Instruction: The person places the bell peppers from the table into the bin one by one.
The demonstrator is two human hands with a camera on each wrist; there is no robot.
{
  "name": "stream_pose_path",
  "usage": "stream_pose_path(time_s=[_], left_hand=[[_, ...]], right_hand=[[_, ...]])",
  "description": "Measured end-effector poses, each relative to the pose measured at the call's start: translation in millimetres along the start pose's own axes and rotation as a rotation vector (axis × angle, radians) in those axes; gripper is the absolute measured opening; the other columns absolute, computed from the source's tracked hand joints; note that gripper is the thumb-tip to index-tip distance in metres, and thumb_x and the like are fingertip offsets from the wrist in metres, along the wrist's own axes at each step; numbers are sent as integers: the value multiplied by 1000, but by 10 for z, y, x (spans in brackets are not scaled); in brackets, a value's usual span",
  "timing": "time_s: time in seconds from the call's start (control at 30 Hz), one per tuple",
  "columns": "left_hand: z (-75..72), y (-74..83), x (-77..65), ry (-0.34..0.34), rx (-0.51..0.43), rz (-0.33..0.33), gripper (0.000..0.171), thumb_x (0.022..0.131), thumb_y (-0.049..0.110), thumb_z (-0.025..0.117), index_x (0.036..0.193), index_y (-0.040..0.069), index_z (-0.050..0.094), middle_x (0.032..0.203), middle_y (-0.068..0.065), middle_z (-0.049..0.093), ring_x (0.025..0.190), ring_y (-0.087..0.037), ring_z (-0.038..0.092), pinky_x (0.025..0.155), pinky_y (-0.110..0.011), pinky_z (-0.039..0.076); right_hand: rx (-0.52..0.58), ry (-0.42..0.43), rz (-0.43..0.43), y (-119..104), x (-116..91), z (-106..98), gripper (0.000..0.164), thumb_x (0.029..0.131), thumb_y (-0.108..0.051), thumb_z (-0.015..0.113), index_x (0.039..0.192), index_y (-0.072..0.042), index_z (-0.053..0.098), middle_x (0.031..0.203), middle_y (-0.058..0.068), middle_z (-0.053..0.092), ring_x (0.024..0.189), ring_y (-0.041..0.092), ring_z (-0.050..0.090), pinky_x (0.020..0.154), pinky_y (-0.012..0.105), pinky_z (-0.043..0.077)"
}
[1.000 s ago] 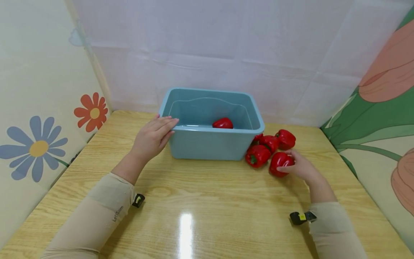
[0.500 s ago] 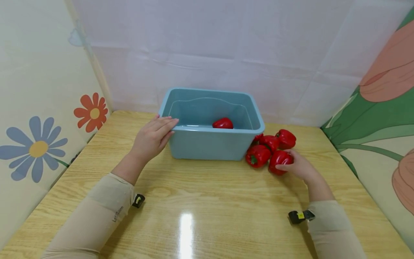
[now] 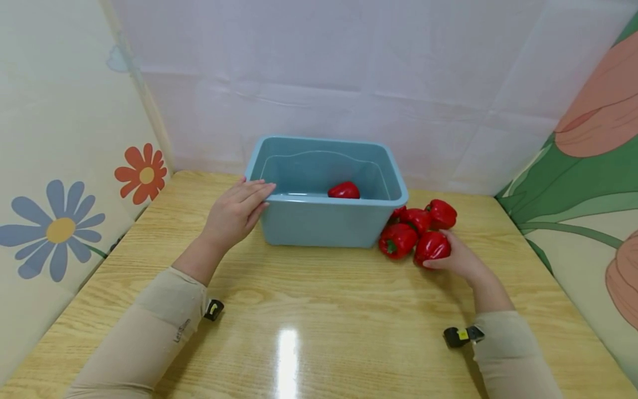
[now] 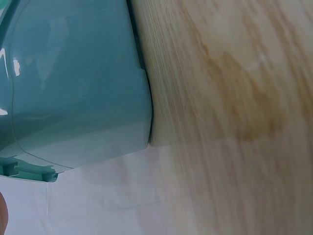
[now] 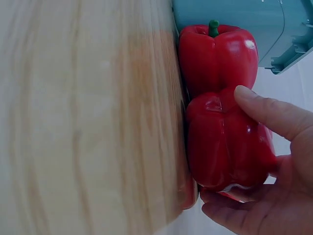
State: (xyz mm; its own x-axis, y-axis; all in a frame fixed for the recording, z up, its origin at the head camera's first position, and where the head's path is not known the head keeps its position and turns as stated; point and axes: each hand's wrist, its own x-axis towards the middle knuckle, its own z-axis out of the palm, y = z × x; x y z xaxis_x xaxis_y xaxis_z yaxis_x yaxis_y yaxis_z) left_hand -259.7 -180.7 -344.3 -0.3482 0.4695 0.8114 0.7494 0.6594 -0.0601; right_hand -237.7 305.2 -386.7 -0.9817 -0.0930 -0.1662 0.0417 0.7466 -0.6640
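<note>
A red bell pepper (image 3: 431, 247) sits on the table, and my right hand (image 3: 463, 259) grips it from its right side. In the right wrist view the thumb (image 5: 264, 110) lies over the pepper's upper side while the fingers reach behind and below it. Right beside it is another bell pepper (image 5: 217, 58) with a green stem, close against a blue plastic bin (image 3: 319, 224). My left hand (image 3: 231, 213) rests on the bin's front left corner, fingers laid straight over the rim. One red pepper (image 3: 344, 190) lies inside the bin.
More red peppers cluster at the bin's right side, including a middle one (image 3: 417, 219) and a rear one (image 3: 442, 214). The wooden table (image 3: 339, 316) meets a white sheet (image 3: 319, 72) behind the bin. Flower-patterned panels stand left and right.
My right hand has shifted the gripped pepper slightly left and back, closer to the other peppers, and tilted it a little. The left hand and the bin have stayed in place.
</note>
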Motion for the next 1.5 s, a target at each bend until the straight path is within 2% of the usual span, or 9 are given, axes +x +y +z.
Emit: stream_pose_path(time_s=[0.2, 0.47, 0.6, 1.2, 1.5], left_hand=[[-3, 4, 5, 2, 1, -1, 40, 81, 9, 65, 119, 3, 60, 118, -10, 61, 112, -27, 55, 101, -49, 36], [-5, 9, 6, 9, 3, -5, 41, 80, 10, 66, 121, 5, 60, 117, -9, 62, 111, -27, 55, 101, -49, 37], [-5, 12, 6, 11, 1, -3, 41, 80, 9, 66, 120, 4, 60, 117, -9, 62, 111, -27, 55, 100, -49, 37], [15, -12, -8, 12, 0, 0, 43, 81, 10, 66, 123, 7, 58, 118, -9, 61, 112, -27, 55, 100, -49, 37], [12, -10, -10, 11, -3, -1, 43, 81, 11, 65, 124, 7, 58, 118, -9, 61, 112, -27, 54, 101, -49, 36]], right_hand=[[16, 20, -18, 1, 1, 17, 98, 72, -32, 77, 140, 5, 16, 135, 29, 32, 121, 46, 32, 99, 59, 31], [-3, 52, 49, -16, -32, -3, 95, 76, -33, 73, 139, 9, 15, 132, 33, 33, 119, 47, 34, 99, 57, 32], [-2, 66, 54, -14, -44, -16, 90, 78, -31, 72, 137, 10, 18, 130, 33, 35, 118, 46, 36, 98, 56, 33], [-12, 94, 61, -1, -61, -69, 87, 79, -39, 69, 137, 6, 21, 132, 31, 36, 118, 45, 36, 96, 56, 36], [44, 116, 59, -52, -80, -126, 87, 80, -39, 69, 137, 5, 21, 132, 30, 36, 116, 43, 38, 93, 54, 39]])
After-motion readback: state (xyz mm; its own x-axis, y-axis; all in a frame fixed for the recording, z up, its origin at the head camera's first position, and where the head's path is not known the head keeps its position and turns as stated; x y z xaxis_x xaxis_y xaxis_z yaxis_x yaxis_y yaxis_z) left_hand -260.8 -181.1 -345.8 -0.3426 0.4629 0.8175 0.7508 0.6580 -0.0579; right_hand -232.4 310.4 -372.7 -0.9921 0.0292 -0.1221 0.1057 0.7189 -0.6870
